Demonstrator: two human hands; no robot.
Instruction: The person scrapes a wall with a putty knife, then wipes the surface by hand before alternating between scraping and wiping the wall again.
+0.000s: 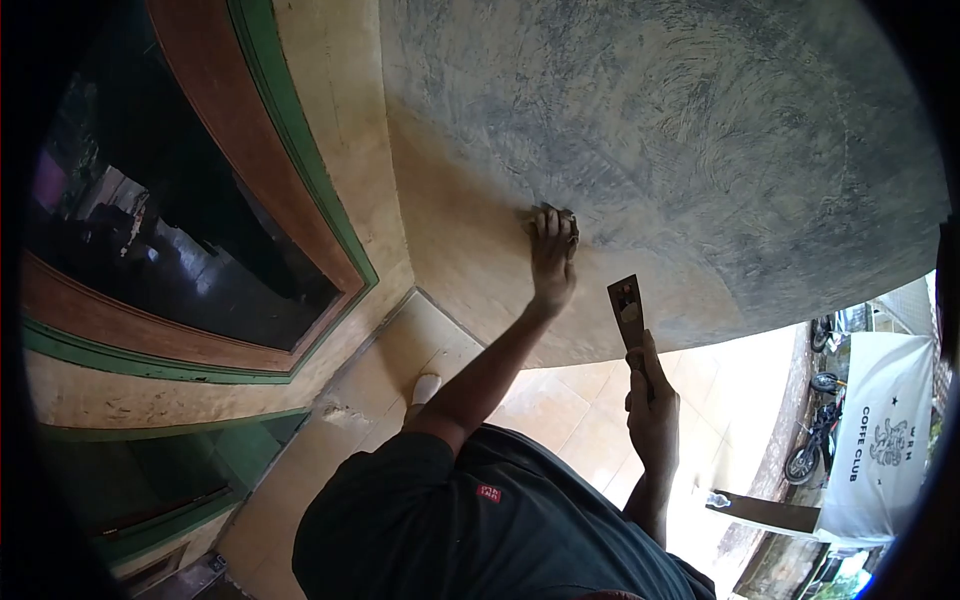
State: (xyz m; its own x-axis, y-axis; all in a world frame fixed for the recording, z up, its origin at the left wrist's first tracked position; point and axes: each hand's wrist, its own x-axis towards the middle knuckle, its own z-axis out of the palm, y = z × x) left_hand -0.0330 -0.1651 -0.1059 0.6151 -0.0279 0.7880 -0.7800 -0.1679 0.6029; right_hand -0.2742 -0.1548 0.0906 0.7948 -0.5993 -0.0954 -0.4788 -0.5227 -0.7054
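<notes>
My left hand (552, 255) presses a crumpled dark rag-like piece (572, 228) against the wall (660, 130), fingers curled over it. I cannot tell whether this piece is cloth or sandpaper. Around the hand, the wall turns from smooth tan to mottled grey with swirling strokes. Lower and to the right, my right hand (653, 400) is closed around a putty knife (627, 312), held out from the wall with its flat blade up in the view. Pale residue sticks to the blade near its end.
On the left stands a window (190, 200) in a brown and green frame. Below lies a tiled floor (560, 400), with my foot (426, 387) near the wall's base. Motorcycles (815, 445) and a white "COFFE CLUB" banner (880, 440) are outside at right.
</notes>
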